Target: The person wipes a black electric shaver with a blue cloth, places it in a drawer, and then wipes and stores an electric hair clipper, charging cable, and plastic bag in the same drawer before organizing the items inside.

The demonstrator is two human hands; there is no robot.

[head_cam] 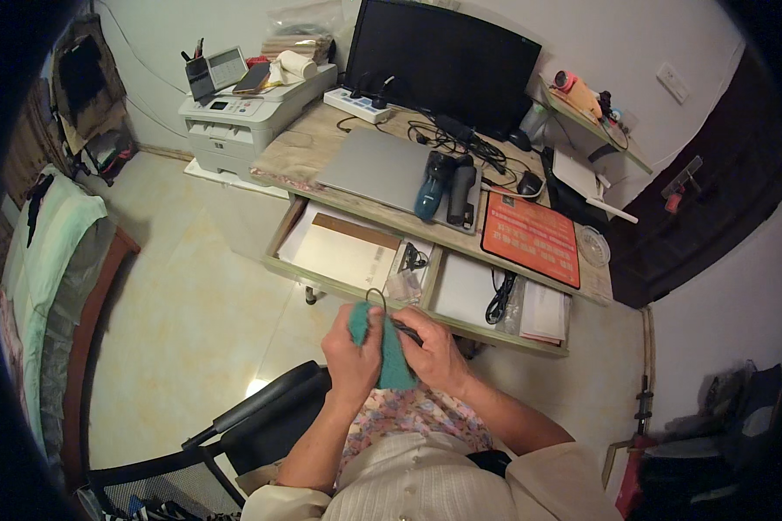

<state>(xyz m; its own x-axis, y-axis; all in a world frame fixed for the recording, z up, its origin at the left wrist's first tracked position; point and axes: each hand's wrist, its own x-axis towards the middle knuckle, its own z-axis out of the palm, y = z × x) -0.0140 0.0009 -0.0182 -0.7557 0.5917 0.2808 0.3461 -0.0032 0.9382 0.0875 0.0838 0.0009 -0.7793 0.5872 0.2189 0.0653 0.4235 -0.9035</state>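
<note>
My left hand (353, 357) grips a green cloth (396, 368), whose folded end shows between thumb and fingers. A thin dark cable (376, 291) loops up above that hand, its lower part wrapped in or hidden by the cloth. In my right hand (434, 348) is a dark length (409, 333) that looks like more of the same cable; the fingers cover most of it. Both hands are close together over my lap, just in front of two pulled-out desk drawers. The left drawer (300, 267) contains a notebook (348, 251) and a small coiled cable (417, 258).
Black bundled cable (500, 298) and papers lie in the right drawer (495, 335). On the desk are a closed laptop (371, 166), a shaver (433, 187), an orange mouse pad (528, 238) and a monitor (440, 62). A printer (234, 133) stands left; a chair armrest (267, 394) is beside me.
</note>
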